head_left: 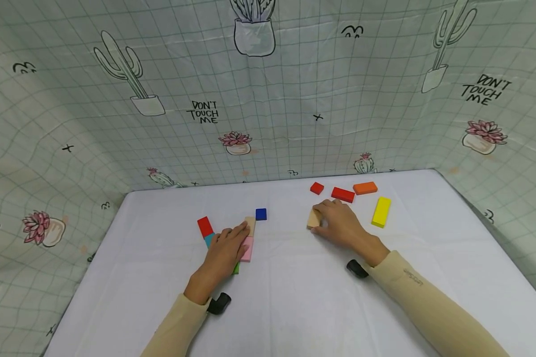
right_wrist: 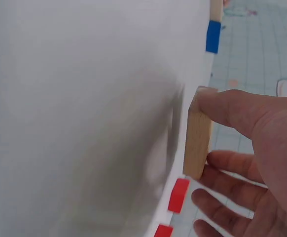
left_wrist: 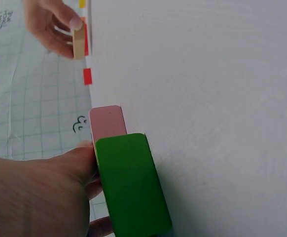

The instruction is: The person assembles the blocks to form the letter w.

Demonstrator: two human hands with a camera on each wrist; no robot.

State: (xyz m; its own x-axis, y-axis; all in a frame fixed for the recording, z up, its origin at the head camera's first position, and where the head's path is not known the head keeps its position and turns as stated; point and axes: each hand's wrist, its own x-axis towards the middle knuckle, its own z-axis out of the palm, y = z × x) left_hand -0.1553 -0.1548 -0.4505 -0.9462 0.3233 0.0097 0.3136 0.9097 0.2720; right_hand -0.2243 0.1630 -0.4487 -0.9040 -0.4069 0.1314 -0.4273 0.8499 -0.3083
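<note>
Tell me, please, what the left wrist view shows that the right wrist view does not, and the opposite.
Only the left wrist view: a green block, a pink block, a yellow block at the top edge, and a clear view of the left hand.
Only the right wrist view: a blue block and a second wooden block, cut off at the top edge.
Both: the right hand holding a wooden block, red blocks, the white tabletop and the gridded cloth.
</note>
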